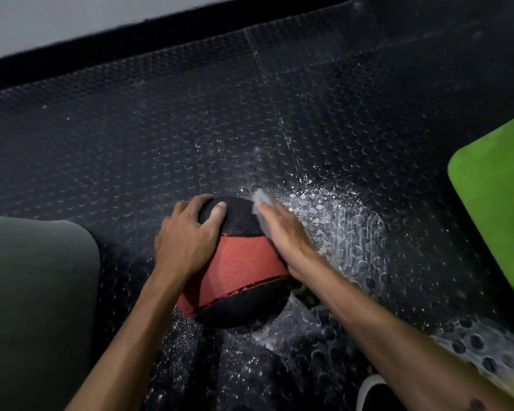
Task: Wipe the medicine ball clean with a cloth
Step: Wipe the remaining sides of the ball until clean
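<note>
1. Red-and-black medicine ball (238,262) sits on the black studded rubber floor (161,137), low in the centre of the head view, between both forearms.
2. Left hand (187,235): forearm comes up from the lower left; palm lies on the ball's upper left side, fingers spread and curved over the black top panel, thumb tip on the black fabric. Grip is wide and moulded to the ball's surface, steadying it.
3. Right hand (282,232): forearm comes in from the lower right, blurred. Fingers run fairly straight along the ball's upper right side, pressing a pale grey cloth (261,203) against it. Cloth shows past the fingertips and along the hand's inner edge; how much the fingers curl on it I cannot tell through the blur.
4. White powdery residue (339,221) is streaked and speckled across the floor right of the ball and in front of it.
5. Green mat (499,197) lies at the right edge, well apart from the ball; a dark grey-green mat (36,292) lies at the left edge.
6. White shoe toe (371,393) shows at the bottom edge.
</note>
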